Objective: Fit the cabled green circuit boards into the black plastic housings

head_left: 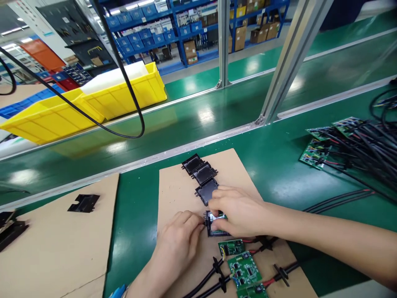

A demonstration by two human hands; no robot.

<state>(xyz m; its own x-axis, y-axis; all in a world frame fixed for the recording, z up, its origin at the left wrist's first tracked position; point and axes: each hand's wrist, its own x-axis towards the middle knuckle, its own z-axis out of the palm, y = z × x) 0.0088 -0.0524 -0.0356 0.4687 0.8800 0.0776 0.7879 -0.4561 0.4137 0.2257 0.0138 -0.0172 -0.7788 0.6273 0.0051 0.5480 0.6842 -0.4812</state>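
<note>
A black plastic housing (218,234) lies on the cardboard under my hands, with a circuit board (214,217) partly visible inside. My right hand (237,209) reaches over it from the right, thumb and forefinger curled onto the board. At the housing's left edge, my left hand (180,234) has its fingertips pinched together by a small black part; what they grip is mostly hidden. Above are several more black housings (204,173) in a slanting row. Green circuit boards (245,269) with black cables (206,278) lie just below my hands.
Cardboard sheets (173,194) cover parts of the green table (136,215). One loose black plastic piece (83,203) rests on the left sheet. A heap of cabled boards (366,145) is at right. Metal posts (281,62) rise behind, with yellow bins (124,95) at upper left and a hanging cable (132,93).
</note>
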